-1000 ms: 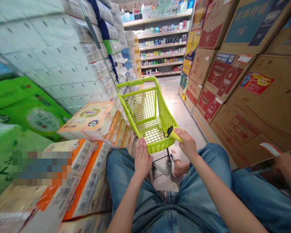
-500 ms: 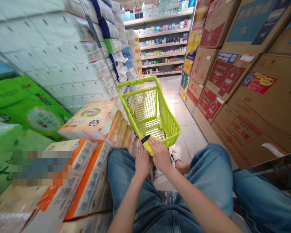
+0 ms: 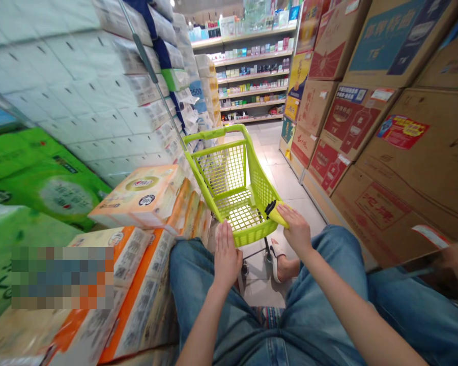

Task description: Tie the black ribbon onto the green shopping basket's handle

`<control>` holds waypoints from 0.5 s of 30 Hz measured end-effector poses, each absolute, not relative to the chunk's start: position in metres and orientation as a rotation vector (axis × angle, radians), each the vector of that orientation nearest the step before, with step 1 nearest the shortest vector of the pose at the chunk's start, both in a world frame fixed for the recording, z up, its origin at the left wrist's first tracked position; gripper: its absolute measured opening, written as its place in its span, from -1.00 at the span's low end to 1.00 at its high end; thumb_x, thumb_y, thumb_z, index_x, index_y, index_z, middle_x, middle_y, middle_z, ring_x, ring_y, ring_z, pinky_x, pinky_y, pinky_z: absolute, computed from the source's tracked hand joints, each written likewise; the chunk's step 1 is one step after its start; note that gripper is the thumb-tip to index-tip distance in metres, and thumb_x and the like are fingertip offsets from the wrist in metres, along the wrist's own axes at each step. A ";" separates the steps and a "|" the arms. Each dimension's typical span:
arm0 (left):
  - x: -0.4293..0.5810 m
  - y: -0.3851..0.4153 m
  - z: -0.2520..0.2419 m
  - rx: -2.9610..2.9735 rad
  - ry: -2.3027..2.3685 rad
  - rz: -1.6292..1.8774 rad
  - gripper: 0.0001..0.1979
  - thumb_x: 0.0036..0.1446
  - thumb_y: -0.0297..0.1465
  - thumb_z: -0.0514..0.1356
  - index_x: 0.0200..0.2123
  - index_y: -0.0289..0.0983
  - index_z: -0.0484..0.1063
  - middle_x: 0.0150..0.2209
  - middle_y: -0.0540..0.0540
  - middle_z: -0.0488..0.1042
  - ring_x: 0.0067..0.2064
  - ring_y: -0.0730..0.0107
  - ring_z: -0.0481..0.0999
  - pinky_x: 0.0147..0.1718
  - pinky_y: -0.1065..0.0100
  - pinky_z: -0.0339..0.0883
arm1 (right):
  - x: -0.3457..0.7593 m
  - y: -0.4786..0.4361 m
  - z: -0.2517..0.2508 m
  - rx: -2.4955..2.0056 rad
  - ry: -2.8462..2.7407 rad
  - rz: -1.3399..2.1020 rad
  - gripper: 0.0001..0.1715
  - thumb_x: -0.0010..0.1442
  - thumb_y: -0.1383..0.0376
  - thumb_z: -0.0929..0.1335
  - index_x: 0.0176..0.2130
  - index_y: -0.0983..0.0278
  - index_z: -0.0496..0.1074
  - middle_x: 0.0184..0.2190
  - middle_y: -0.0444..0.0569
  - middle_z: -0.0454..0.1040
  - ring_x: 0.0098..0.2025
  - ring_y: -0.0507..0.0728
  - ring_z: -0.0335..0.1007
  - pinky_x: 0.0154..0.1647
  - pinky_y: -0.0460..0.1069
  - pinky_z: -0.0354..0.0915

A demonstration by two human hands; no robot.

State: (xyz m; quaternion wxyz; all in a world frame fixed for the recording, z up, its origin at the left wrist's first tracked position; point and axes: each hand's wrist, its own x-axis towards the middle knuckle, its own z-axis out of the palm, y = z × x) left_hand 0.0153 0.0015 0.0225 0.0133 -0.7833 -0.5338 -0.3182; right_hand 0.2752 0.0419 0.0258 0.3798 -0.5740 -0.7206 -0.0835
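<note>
Low in the middle of the frame, the right hand (image 3: 297, 231) closes over a yellow cloth (image 3: 278, 212) and presses it on the near right corner of the rim of a small lime-green shopping cart (image 3: 221, 170). A black edge of the cloth pokes out toward the basket. The left hand (image 3: 227, 254) lies open and flat, fingers together, its tips touching the cart's near rim just left of centre, holding nothing.

The cart stands upright on the tiled floor (image 3: 286, 178) between the person's knees in blue jeans (image 3: 316, 305), with a sandalled foot (image 3: 280, 259) just beside its wheels. Its basket is bare of goods.

As for progress, the cloth now sits on one corner only. The far handle at centre frame, the mesh walls and the basket floor are apart from it (whether any of them has been gone over cannot be told, since the plastic looks alike all round). My judgement is that most of the cart's surface is not under the cloth at this point.

Orange-and-white tissue packs (image 3: 141, 195) fill the lower left, and cardboard boxes (image 3: 404, 168) are stacked at right.
</note>
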 end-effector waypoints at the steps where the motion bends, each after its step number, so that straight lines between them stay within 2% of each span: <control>1: 0.015 0.001 0.023 -2.441 -1.666 -0.990 0.00 0.04 -0.66 0.08 0.44 -0.32 -0.41 0.45 -0.37 -0.08 0.47 -0.01 -0.18 0.34 -0.15 0.04 | 0.262 0.037 0.026 -1.486 -1.820 -0.212 -0.15 -0.06 0.62 0.19 0.20 0.29 0.41 0.18 0.05 0.46 0.25 0.18 0.35 0.31 0.18 0.24; 5: 0.015 0.002 0.020 -2.443 -1.681 -0.993 -0.02 0.04 -0.66 0.08 0.44 -0.36 -0.40 0.44 -0.40 -0.06 0.48 0.01 -0.18 0.35 -0.14 0.02 | 0.192 0.017 0.029 -1.427 -1.908 -0.123 -0.11 -0.08 0.64 0.18 0.22 0.35 0.37 0.21 0.06 0.43 0.28 0.17 0.31 0.35 0.17 0.21; 9: 0.011 0.004 0.013 -2.478 -1.622 -1.048 -0.05 0.05 -0.64 0.09 0.45 -0.32 -0.33 0.44 -0.40 -0.07 0.47 -0.05 -0.15 0.33 -0.20 0.06 | 0.137 0.006 0.036 -1.330 -1.961 -0.006 -0.19 -0.03 0.63 0.19 0.20 0.41 0.39 0.20 0.12 0.44 0.25 0.16 0.35 0.34 0.14 0.22; 15: 0.012 0.003 0.016 -2.470 -1.625 -1.033 -0.06 0.06 -0.65 0.07 0.44 -0.35 -0.34 0.43 -0.42 -0.05 0.47 -0.06 -0.13 0.32 -0.20 0.06 | 0.177 0.010 0.031 -1.164 -2.123 -0.098 -0.06 -0.04 0.63 0.18 0.31 0.31 0.26 0.26 0.06 0.37 0.32 0.11 0.25 0.33 0.15 0.21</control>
